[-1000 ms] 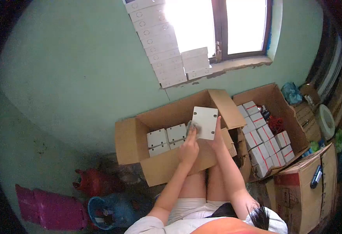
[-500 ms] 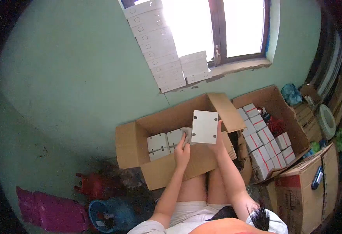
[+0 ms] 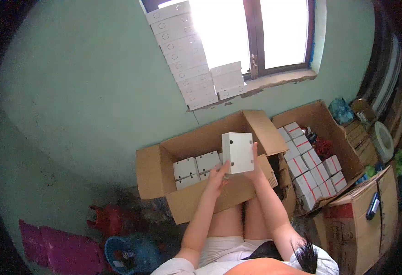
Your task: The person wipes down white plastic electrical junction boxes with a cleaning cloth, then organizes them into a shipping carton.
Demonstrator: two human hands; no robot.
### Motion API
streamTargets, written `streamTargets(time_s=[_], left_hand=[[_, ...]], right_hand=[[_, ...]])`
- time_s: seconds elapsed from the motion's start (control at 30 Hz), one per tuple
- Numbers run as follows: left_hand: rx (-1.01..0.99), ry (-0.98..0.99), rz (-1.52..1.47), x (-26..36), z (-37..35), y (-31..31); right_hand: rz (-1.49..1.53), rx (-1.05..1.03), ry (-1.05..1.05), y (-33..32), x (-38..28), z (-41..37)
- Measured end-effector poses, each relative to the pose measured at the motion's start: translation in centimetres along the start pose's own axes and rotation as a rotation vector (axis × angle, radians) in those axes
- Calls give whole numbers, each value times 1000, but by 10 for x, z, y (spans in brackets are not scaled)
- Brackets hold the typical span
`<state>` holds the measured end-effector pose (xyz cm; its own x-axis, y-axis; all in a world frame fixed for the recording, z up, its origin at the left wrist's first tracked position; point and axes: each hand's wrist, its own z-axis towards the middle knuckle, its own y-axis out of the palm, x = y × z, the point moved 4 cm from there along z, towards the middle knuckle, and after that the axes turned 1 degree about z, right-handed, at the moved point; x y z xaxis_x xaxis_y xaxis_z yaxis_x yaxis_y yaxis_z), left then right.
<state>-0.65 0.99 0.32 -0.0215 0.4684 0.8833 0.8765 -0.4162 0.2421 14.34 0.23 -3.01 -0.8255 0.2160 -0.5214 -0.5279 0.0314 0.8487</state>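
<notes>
A white square junction box [image 3: 240, 153] with dark corner screw holes is held above the open carton [image 3: 192, 208], tilted so its left side shows. My right hand [image 3: 255, 167] grips it from the right and below, fingers along its right edge. At its lower left corner is my left hand [image 3: 216, 179], fingers curled against the box. The grey cloth seen in that hand half a second ago is hidden now, by the fingers or the box. More white boxes [image 3: 185, 168] of the same kind sit inside the carton.
A second carton [image 3: 318, 107] on the right holds small boxes with red stripes [image 3: 311, 158]. White boxes [image 3: 185, 55] are stacked by the window. A closed carton [image 3: 357, 229] carries a dark blue object [image 3: 372, 206]. A blue basket [image 3: 132, 252] stands lower left.
The white junction box has turned to show its left side and dropped slightly. My left hand has moved right and down to its lower left corner, and the cloth has gone from sight.
</notes>
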Motion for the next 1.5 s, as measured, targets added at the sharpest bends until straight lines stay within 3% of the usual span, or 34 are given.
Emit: streamTargets(time_s=[0.1, 0.17, 0.2, 0.27, 0.37, 0.4, 0.53, 0.6, 0.73, 0.77, 0.83, 0.9, 0.97, 1.03, 1.1, 1.17, 1.2, 1.27, 1.3, 1.37, 1.43, 1.5], left_hand=[[175, 46, 151, 15, 3, -9], [130, 340, 358, 32, 6, -10], [133, 343, 358, 34, 5, -10], [224, 552, 645, 45, -1, -4], [111, 623, 897, 31, -2, 9], [32, 763, 1024, 26, -4, 15], [-103, 813, 1068, 22, -12, 27], [-216, 617, 1250, 41, -10, 21], [-340, 616, 1474, 59, 13, 9], [-339, 616, 1474, 62, 15, 13], [38, 952, 1147, 84, 10, 19], [27, 917, 1252, 78, 15, 25], [16, 876, 1352, 66, 19, 30], [-174, 873, 1561, 47, 15, 37], [-224, 904, 1609, 48, 13, 32], [-367, 736, 1869, 45, 14, 25], [-365, 728, 1869, 44, 14, 24], [-154, 1088, 1856, 52, 8, 28], [-152, 1090, 1857, 53, 11, 30], [115, 1176, 1854, 65, 16, 33], [140, 1188, 1865, 59, 13, 38], [61, 1164, 1862, 39, 15, 37]], right_hand=[[-140, 17, 105, -6, 12, 10], [-186, 7, 190, -12, 20, 15], [-214, -27, 246, -5, 17, 11], [-162, -99, 286, 21, 5, -2], [-141, -27, 359, -3, 16, -2], [-142, -32, 307, -3, 18, 1], [-61, 4, 299, -11, 10, -6], [-44, -23, 266, -12, 13, -3], [-45, -132, 318, -15, 21, 5], [-71, -147, 348, -16, 21, 6], [-96, -164, 374, -9, 19, 5], [-224, -120, 328, -5, 16, 3], [-165, -70, 393, -17, 19, 4], [-108, -21, 457, -10, 15, -1], [-173, 69, 437, -4, 7, -8], [-151, 1, 427, -3, 10, -2], [-132, -74, 414, -2, 14, 1], [-149, -71, 409, -8, 23, 2], [-169, -65, 395, -12, 26, 3], [-211, -47, 357, -22, 27, 4], [-239, -29, 331, -11, 15, 0], [-101, 59, 457, -1, 10, -9]])
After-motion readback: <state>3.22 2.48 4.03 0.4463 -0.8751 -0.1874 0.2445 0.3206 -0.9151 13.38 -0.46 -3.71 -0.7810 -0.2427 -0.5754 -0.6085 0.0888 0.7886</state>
